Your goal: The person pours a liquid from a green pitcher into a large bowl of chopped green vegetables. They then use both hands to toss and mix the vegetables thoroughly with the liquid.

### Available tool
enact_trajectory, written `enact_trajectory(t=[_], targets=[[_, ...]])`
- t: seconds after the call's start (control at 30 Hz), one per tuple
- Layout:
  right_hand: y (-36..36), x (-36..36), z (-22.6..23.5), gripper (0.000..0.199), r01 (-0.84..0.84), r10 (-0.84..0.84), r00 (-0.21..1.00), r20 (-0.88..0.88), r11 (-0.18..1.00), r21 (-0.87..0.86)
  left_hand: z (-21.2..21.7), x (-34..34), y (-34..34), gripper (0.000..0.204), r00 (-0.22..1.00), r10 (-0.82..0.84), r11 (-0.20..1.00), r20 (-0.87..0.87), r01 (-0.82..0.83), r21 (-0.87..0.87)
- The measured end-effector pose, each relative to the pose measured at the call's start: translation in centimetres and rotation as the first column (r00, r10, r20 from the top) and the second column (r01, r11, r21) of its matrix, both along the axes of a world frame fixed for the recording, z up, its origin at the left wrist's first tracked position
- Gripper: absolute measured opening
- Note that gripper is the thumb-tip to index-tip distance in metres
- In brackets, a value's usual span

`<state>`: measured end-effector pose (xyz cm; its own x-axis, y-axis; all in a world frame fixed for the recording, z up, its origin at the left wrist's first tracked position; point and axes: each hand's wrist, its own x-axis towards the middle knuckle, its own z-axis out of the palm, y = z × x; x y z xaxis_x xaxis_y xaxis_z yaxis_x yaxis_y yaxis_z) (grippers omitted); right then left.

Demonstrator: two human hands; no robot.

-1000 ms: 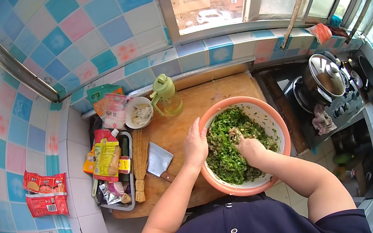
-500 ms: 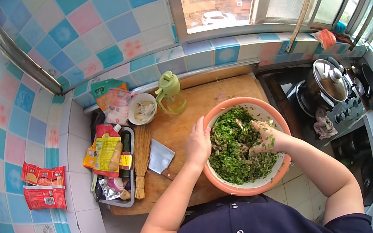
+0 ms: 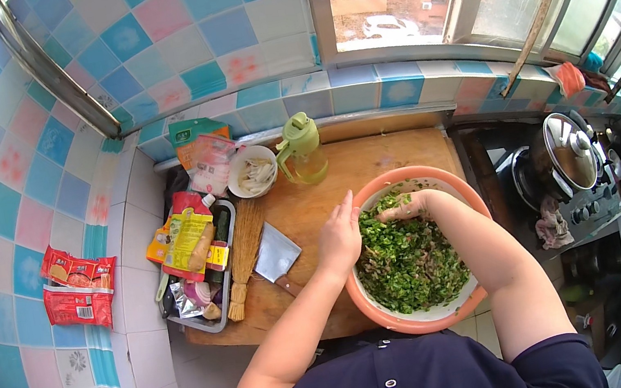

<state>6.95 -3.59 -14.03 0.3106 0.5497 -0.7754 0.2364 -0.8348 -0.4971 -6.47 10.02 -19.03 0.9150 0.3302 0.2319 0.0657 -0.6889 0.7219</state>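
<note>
A wide orange bowl (image 3: pixel 482 220) with a pale inside stands at the right end of the wooden board. It holds a mixture of chopped greens and what looks like minced meat (image 3: pixel 414 263). My right hand (image 3: pixel 406 209) is in its far part, fingers curled into the mixture and partly buried, bits of green on the skin. Against the left outer rim rests my left hand (image 3: pixel 338 232), its fingers stretched out. A cleaver (image 3: pixel 277 253) lies flat to the left of that hand, handle toward me.
The wooden board (image 3: pixel 370 152) also bears a green-lidded oil jug (image 3: pixel 304 149), a white bowl of pale pieces (image 3: pixel 253 171), a straw brush (image 3: pixel 243 260) and a grey tray (image 3: pixel 209 325) of packets and vegetables. At right, a lidded pot (image 3: pixel 571 152) sits on the stove beside a cloth (image 3: pixel 553 224).
My right hand has moved from the bowl's right side to its far part, and its fingers have curled in. My left hand stays at the left rim. The whole view has shifted slightly.
</note>
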Motion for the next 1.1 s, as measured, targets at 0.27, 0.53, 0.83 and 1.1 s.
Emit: enact_trajectory(t=[0.27, 0.53, 0.83, 1.1], targets=[[-7.6, -6.2, 0.3, 0.051, -0.693, 0.659, 0.564, 0.497, 0.705, -0.15, -0.3, -0.1, 0.0, 0.038, 0.999, 0.027, 1.0, 0.044, -0.026, -0.013], [-8.3, -9.5, -2.9, 0.026, -0.565, 0.565, 0.512, 0.647, 0.789, -0.241, 0.3, -0.2, -0.3, 0.036, 1.0, 0.003, 0.999, 0.003, -0.003, -0.045], [-5.7, -5.2, -5.6, 0.014, -0.189, 0.113, 0.723, 0.682, 0.981, 0.037, -0.7, 0.1, -0.2, 0.035, 0.998, 0.003, 1.0, 0.065, -0.003, -0.004], [-9.4, -1.8, -3.6, 0.043, -0.393, 0.218, 0.841, 0.496, 0.876, 0.281, -0.5, -0.1, -0.3, 0.033, 0.994, 0.025, 1.0, 0.102, -0.026, 0.01]])
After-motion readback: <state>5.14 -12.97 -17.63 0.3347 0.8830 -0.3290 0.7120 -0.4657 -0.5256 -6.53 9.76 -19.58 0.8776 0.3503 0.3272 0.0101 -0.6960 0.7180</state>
